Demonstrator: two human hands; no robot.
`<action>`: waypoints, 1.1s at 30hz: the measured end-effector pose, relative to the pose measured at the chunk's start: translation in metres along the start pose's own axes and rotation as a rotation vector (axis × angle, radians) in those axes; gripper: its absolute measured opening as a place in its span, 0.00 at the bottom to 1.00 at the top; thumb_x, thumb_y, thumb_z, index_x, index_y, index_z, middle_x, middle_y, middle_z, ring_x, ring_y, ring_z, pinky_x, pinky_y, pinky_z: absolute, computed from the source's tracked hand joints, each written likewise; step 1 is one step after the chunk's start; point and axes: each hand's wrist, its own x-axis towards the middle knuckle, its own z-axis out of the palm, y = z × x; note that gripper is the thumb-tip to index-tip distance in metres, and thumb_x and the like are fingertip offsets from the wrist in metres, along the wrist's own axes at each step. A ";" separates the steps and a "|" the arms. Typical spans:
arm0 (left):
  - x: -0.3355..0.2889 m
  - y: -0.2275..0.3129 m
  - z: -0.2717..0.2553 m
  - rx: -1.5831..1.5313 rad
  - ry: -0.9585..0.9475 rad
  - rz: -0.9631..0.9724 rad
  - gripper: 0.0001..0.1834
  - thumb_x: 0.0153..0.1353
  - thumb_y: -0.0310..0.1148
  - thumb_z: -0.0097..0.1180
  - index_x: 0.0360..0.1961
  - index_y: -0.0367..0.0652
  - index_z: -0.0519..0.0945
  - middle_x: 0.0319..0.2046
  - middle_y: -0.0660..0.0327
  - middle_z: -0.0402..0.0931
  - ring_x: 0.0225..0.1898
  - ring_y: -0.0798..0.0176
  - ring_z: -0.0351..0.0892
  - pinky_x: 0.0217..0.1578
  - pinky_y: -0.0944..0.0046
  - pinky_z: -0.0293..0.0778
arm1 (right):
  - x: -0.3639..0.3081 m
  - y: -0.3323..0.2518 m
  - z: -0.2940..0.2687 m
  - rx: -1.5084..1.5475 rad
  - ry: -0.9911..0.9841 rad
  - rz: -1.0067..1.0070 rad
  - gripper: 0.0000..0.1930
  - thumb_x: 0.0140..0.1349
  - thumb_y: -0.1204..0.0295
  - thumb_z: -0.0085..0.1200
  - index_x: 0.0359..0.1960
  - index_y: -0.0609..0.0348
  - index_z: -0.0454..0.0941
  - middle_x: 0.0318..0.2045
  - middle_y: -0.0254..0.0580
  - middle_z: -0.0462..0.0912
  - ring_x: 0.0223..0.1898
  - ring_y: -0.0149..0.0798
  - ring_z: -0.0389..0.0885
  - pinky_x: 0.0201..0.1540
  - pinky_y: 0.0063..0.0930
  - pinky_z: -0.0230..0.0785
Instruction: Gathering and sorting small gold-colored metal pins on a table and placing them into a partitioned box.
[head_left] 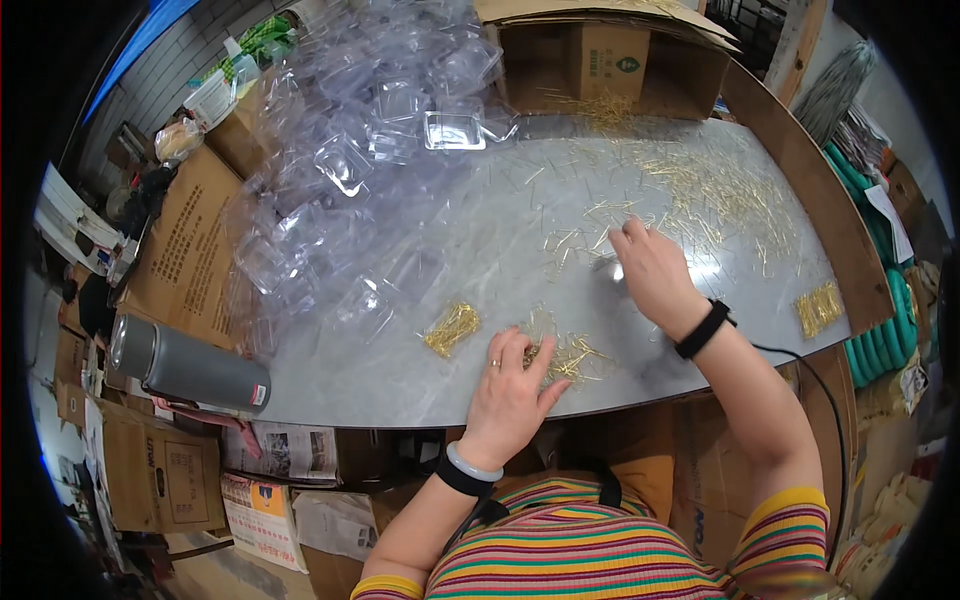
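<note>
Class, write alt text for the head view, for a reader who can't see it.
A person's left hand is at a small pile of gold wires, the right hand near scattered wires, on a grey table. Clear plastic trays heap up on the left.

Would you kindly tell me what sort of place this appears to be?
It looks like a small workshop or packing area: thin gold-coloured metal pieces are scattered over a grey worktable, clear plastic containers are heaped on it, and cardboard boxes stand around it.
</note>
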 end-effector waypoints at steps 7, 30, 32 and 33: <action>-0.005 -0.002 0.003 0.012 0.086 -0.026 0.49 0.56 0.44 0.70 0.72 0.33 0.57 0.62 0.41 0.60 0.67 0.36 0.58 0.67 0.42 0.58 | -0.078 -0.042 -0.036 0.433 -0.031 -0.250 0.28 0.55 0.66 0.66 0.57 0.57 0.73 0.55 0.40 0.77 0.51 0.46 0.75 0.53 0.39 0.70; 0.007 0.010 0.014 0.154 -0.100 0.035 0.36 0.55 0.37 0.69 0.65 0.41 0.71 0.56 0.54 0.68 0.65 0.40 0.60 0.68 0.35 0.52 | -0.112 -0.111 -0.009 1.241 0.232 0.103 0.31 0.60 0.84 0.49 0.68 0.67 0.61 0.67 0.62 0.64 0.67 0.61 0.65 0.69 0.43 0.61; 0.009 0.011 0.010 0.057 -0.111 0.033 0.39 0.55 0.36 0.69 0.67 0.40 0.68 0.59 0.53 0.67 0.67 0.39 0.58 0.69 0.36 0.51 | -0.108 -0.099 -0.010 1.173 0.231 0.091 0.33 0.58 0.83 0.52 0.68 0.66 0.61 0.67 0.61 0.64 0.68 0.62 0.63 0.70 0.45 0.58; 0.009 0.010 0.008 0.010 -0.116 0.027 0.40 0.54 0.35 0.69 0.68 0.40 0.67 0.60 0.52 0.67 0.68 0.39 0.57 0.69 0.36 0.51 | -0.106 -0.092 -0.011 1.142 0.227 0.081 0.34 0.57 0.82 0.53 0.68 0.66 0.60 0.67 0.61 0.64 0.69 0.62 0.62 0.71 0.45 0.57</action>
